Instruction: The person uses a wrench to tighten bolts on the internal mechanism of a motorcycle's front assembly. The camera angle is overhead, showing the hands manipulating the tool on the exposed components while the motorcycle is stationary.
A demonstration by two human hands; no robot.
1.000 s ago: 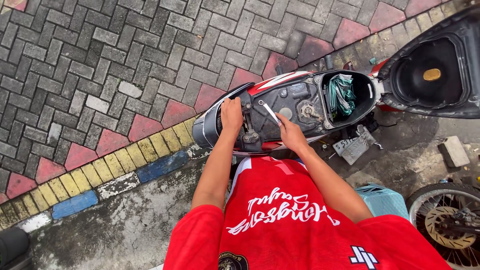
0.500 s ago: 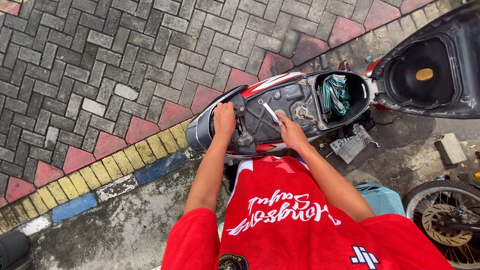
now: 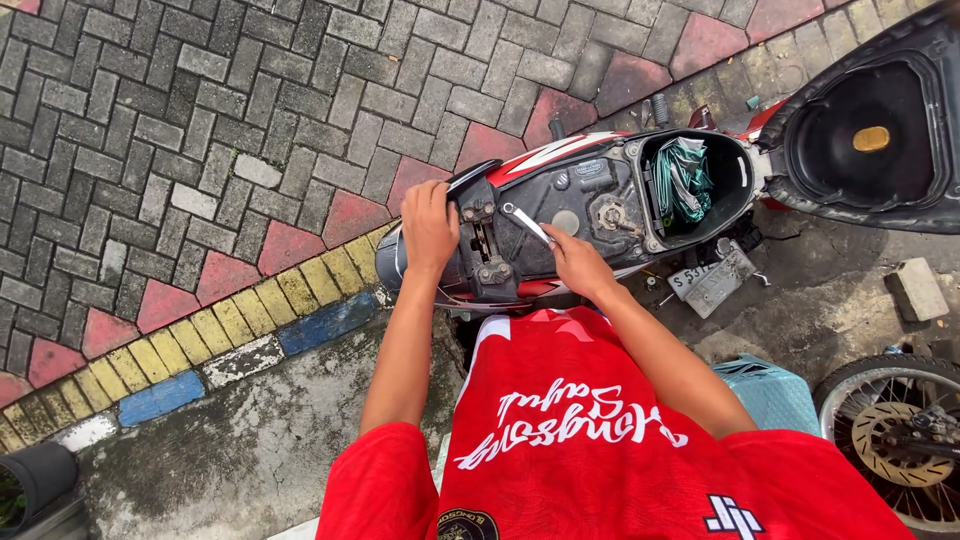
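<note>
I look down at the rear of a red and white scooter (image 3: 560, 160) whose seat (image 3: 870, 140) is flipped up to the right. My left hand (image 3: 428, 226) rests flat on the tail end of the bodywork. My right hand (image 3: 574, 262) grips a silver wrench (image 3: 525, 222) that points toward the black frame under the seat. A green and white cloth (image 3: 682, 178) lies in the open storage bucket (image 3: 740, 170). My red shirt fills the bottom of the view.
Grey and red paving bricks (image 3: 200, 130) cover the ground to the left, edged by a yellow and blue painted kerb (image 3: 240, 330). A loose licence plate (image 3: 712, 280), a grey block (image 3: 915, 288), a teal stool (image 3: 770, 392) and a wheel (image 3: 900, 440) lie at right.
The view has shifted slightly. Both hands stay on the scooter's tail, and the right hand has turned the wrench a little.
</note>
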